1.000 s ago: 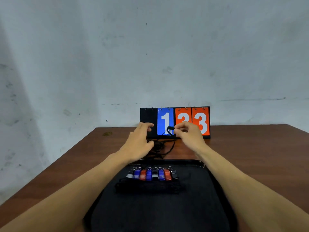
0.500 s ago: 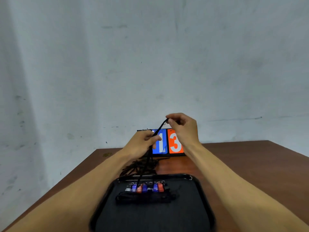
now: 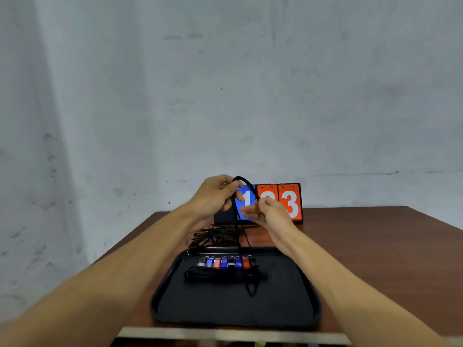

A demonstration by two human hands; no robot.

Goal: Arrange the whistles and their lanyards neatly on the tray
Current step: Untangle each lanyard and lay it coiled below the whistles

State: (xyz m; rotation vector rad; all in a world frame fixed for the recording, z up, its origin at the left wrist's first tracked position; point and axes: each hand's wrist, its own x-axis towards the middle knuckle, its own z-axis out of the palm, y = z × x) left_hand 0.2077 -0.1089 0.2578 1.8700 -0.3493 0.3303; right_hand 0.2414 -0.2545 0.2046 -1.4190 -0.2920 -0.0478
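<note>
**Lanyard lifted between both hands, tray below**

A black lanyard arched between the two hands, raised above the far edge of the tray. Its strands hung almost straight down from the left hand towards the loose pile of lanyards on the table, just behind the tray. The left hand had its fingers curled round the cord near the top of the arch. The right hand, a little lower and just beside it, appeared to pinch the other end between thumb and forefinger, its other fingers loosely extended.

Both forearms reached forward over the tray. The row of whistles and the bundled cords lay on it, below the hands and nearer the person. A scoreboard stood behind. The cord probably needed gathering before coming down to the tray.
</note>
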